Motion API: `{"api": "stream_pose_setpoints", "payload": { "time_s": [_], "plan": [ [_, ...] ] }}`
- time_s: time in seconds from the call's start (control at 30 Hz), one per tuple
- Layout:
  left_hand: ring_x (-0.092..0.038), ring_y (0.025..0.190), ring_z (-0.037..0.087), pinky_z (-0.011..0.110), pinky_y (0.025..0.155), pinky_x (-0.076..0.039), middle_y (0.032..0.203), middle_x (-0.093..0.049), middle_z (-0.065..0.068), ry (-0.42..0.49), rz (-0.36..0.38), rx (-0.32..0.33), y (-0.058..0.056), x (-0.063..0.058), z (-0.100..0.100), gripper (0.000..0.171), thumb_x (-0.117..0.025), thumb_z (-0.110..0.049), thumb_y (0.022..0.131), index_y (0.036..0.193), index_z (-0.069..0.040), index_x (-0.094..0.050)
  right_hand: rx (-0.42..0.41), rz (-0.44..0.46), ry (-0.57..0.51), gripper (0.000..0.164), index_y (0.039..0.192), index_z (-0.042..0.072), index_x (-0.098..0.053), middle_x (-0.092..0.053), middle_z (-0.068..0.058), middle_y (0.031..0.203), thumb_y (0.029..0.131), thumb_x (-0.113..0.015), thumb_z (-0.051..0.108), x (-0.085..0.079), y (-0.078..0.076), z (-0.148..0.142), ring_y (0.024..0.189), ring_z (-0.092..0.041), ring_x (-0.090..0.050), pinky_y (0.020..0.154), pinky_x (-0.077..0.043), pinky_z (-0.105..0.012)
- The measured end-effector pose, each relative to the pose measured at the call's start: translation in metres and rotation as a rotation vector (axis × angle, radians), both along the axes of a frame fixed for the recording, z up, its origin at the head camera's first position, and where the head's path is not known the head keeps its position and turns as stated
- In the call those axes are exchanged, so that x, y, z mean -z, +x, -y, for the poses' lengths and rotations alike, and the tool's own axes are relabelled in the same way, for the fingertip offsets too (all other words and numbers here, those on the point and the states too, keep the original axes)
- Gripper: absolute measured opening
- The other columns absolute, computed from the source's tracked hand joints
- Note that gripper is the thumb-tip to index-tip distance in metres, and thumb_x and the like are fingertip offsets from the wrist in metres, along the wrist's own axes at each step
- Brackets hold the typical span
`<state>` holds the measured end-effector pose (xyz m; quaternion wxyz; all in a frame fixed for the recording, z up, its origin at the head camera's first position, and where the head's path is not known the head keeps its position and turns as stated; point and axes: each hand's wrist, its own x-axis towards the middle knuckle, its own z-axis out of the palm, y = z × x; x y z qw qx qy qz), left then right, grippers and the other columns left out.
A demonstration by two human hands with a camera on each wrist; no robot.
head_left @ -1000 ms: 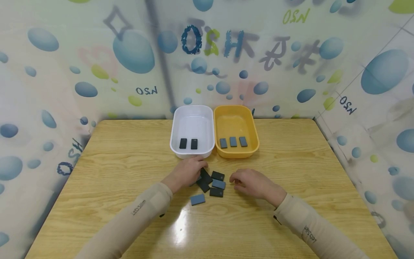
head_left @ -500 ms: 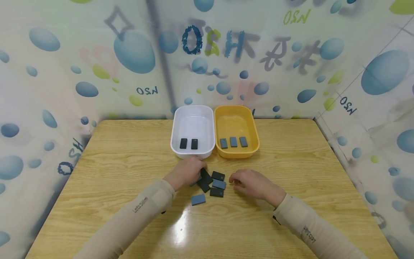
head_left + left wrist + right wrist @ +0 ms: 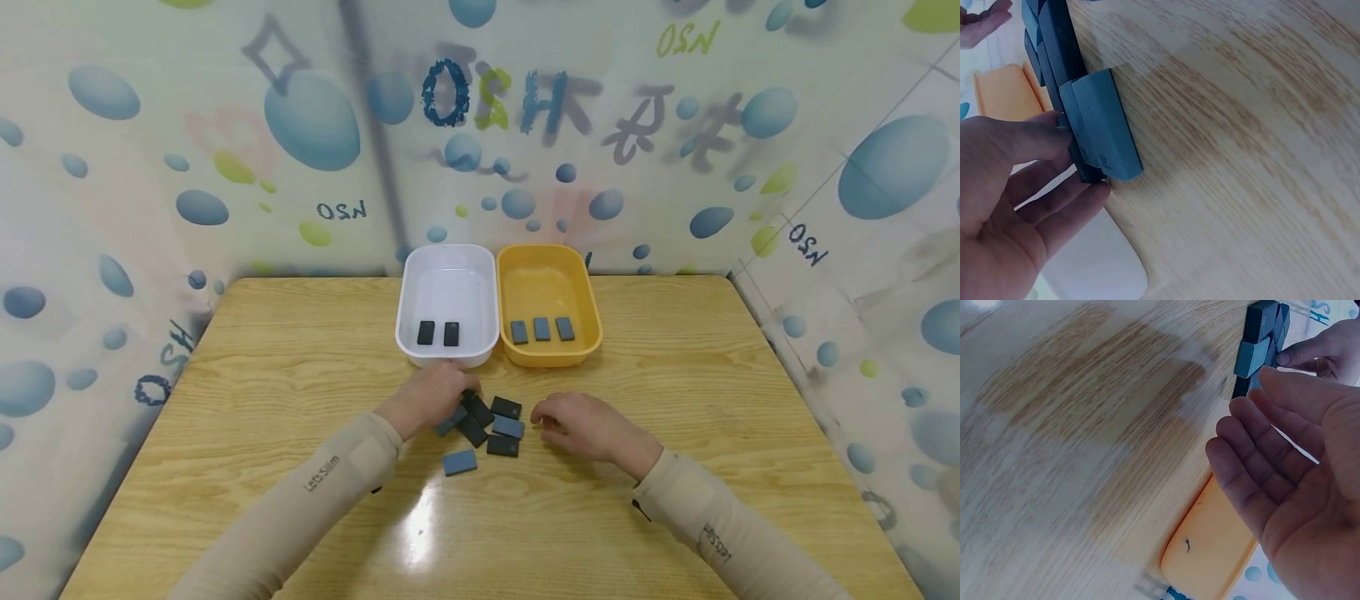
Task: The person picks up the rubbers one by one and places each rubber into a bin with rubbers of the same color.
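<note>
My left hand (image 3: 435,394) is over the far left of a pile of small flat rectangular blocks. In the left wrist view, its thumb and fingers close around a black block (image 3: 1088,174), partly under a blue block (image 3: 1110,125). Another black block (image 3: 477,409) overlaps the pile beside that hand. My right hand (image 3: 588,425) is just right of the pile, loosely curled, holding nothing. Nearest to it are a blue block (image 3: 507,427) between two black blocks, the far one (image 3: 506,407) and the near one (image 3: 502,446). A separate blue block (image 3: 460,462) lies in front.
Behind the pile, a white bin (image 3: 447,362) holds two black blocks (image 3: 451,334). Touching its right side, a yellow bin (image 3: 551,360) holds three blue-grey blocks (image 3: 542,329). Both stand on the wooden table (image 3: 300,350) near its back edge, before a patterned wall (image 3: 480,192).
My left hand has shifted slightly at the pile, and the blue block beneath it now shows more, further toward the left. My right hand stays nearly still.
</note>
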<state>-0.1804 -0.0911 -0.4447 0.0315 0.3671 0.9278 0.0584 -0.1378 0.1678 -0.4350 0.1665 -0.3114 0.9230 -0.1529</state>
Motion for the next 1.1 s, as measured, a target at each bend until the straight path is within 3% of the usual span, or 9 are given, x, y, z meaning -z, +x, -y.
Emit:
{"api": "stream_pose_setpoints", "payload": {
  "time_s": [0.23, 0.63, 1.1],
  "plan": [
    [-0.064, 0.087, 0.017, 0.032, 0.078, -0.055, 0.096, -0.068, 0.002, -0.07, -0.046, 0.055, 0.0011, -0.0008, -0.0013, 0.026, -0.068, -0.003, 0.084, 0.102, -0.021, -0.074, 0.007, 0.008, -0.006, 0.019, 0.11, 0.014, -0.069, -0.069, 0.002, 0.103, 0.092, -0.067, 0.02, -0.0003, -0.0006, 0.0004, 0.09, -0.01, -0.063, 0.08, -0.054, -0.034],
    [-0.064, 0.089, 0.017, 0.032, 0.08, -0.055, 0.098, -0.067, 0.001, -0.099, -0.034, 0.077, 0.0022, -0.0046, -0.0018, 0.021, -0.068, -0.003, 0.085, 0.1, -0.018, -0.072, 0.001, 0.0, -0.021, 0.019, 0.109, 0.014, -0.069, -0.07, 0.003, 0.103, 0.092, -0.067, 0.02, 0.0032, -0.0008, 0.0009, 0.091, -0.01, -0.064, 0.081, -0.054, -0.034],
    [-0.064, 0.097, 0.017, 0.032, 0.089, -0.053, 0.106, -0.067, 0.002, -0.154, 0.009, 0.04, 0.0002, -0.0043, -0.0068, 0.026, -0.067, -0.004, 0.088, 0.109, -0.019, -0.07, -0.004, 0.002, -0.022, 0.018, 0.108, 0.015, -0.07, -0.069, 0.002, 0.103, 0.092, -0.067, 0.019, 0.0047, 0.0003, 0.0025, 0.09, -0.01, -0.063, 0.08, -0.054, -0.034]
  ]
}}
